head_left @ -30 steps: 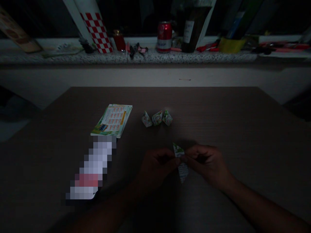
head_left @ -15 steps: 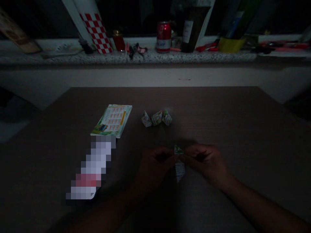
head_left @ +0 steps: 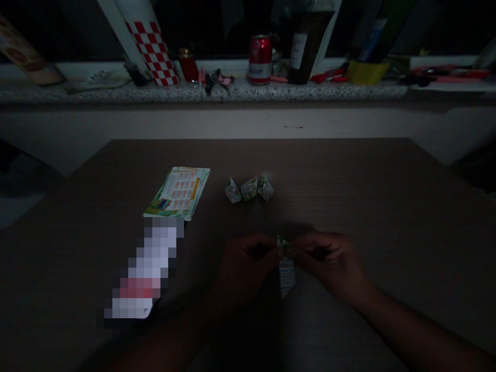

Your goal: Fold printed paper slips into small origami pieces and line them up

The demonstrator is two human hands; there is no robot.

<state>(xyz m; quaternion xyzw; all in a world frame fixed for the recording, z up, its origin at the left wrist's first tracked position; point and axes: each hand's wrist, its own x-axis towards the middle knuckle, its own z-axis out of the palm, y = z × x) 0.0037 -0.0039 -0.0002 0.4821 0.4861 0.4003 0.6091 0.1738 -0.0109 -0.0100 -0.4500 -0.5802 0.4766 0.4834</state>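
Between my two hands is a narrow piece of folded paper (head_left: 287,276), printed with text and green at its pointed top. My left hand (head_left: 248,261) pinches its left edge near the upper end with thumb and forefinger. From the other side, my right hand (head_left: 329,256) pinches the same paper close to the left fingertips. The fingers cover the paper's middle fold. Beyond the hands, three small folded paper pieces (head_left: 249,189) sit in a row on the table, almost touching.
Left of the hands lies a stack of printed calendar sheets (head_left: 180,188), with a blurred-out phone-like object (head_left: 149,268) just below it. The table (head_left: 349,175) meets a wall at the back. On the stone sill (head_left: 232,94) stand a red can (head_left: 260,59), a checkered tube (head_left: 155,54) and other items.
The paper has tipped slightly, so less of its green tip shows above my fingers and its lower end sits a bit lower. Both hands keep their pinch in nearly the same place.
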